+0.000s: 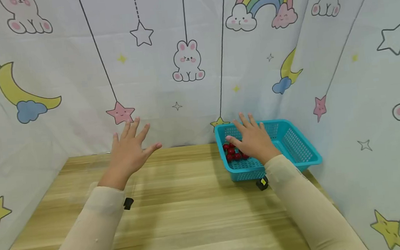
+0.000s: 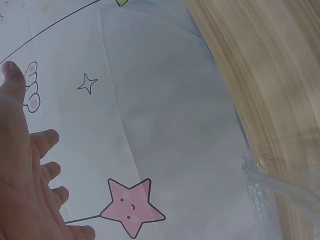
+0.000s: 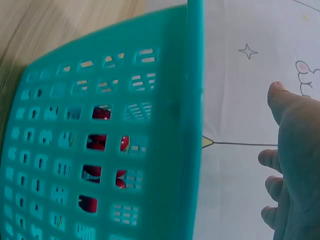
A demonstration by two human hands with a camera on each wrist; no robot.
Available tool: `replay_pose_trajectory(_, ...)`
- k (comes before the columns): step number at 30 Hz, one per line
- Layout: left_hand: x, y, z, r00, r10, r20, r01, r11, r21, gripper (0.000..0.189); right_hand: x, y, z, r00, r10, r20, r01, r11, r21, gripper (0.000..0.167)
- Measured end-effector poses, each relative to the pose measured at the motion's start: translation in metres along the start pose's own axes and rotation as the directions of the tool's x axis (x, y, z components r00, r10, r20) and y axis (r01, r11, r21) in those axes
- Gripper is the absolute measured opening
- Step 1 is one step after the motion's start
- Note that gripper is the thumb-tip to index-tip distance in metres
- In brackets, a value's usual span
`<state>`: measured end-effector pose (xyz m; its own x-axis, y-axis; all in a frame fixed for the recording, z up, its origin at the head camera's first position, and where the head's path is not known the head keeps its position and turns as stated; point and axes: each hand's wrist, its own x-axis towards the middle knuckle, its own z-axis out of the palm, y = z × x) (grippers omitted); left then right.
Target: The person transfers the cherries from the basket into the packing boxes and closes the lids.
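My left hand is raised over the left part of the table with its fingers spread, holding nothing. Below it lies something of clear plastic, perhaps a bag or a box; its full shape is hard to make out. On the right, my right hand hovers in front of and above a blue-green plastic basket, fingers spread and holding nothing. Several dark red cherries lie in the basket's left part, partly hidden by this hand. Through the holes of the basket wall, red cherries also show in the right wrist view.
A wooden table reaches back to a white curtain printed with stars, rabbits and a rainbow. The curtain also closes off both sides, and the basket stands near its right rear corner. Small black devices sit at both wrists.
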<state>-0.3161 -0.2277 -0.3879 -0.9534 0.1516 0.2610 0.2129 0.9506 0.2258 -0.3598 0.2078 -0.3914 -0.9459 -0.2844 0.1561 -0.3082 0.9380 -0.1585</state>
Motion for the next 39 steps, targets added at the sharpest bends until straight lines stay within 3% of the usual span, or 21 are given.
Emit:
replay_pose_trajectory(9,-0.005,-0.001,-0.001,0.999,0.001,0.047,-0.001,1.000,-0.011,0.107,0.005,0.004,0.006,1.000,0.001,0.005,-0.001,1.000,-0.009,0.090)
replay_pose_trajectory(20,-0.005,0.010,0.008,0.998,0.018,0.068,-0.019,1.000,0.008,0.098,0.007,0.010,0.004,1.000,-0.006,0.016,0.006,1.000,-0.008,0.093)
replay_pose_trajectory(25,-0.010,0.006,0.007,0.997,0.011,0.076,-0.012,1.000,0.013,0.099,0.006,0.009,0.004,0.999,-0.016,0.028,0.017,1.000,-0.014,0.095)
replay_pose_trajectory(31,-0.028,-0.026,-0.003,0.993,-0.018,0.114,0.018,1.000,-0.001,0.097,-0.007,0.003,0.001,0.998,-0.044,0.036,0.044,0.999,0.023,0.094)
replay_pose_trajectory(39,-0.057,-0.107,-0.010,0.982,-0.075,0.171,0.074,0.997,0.014,0.103,-0.025,-0.005,0.007,0.995,-0.090,0.047,0.087,0.994,0.067,0.089)
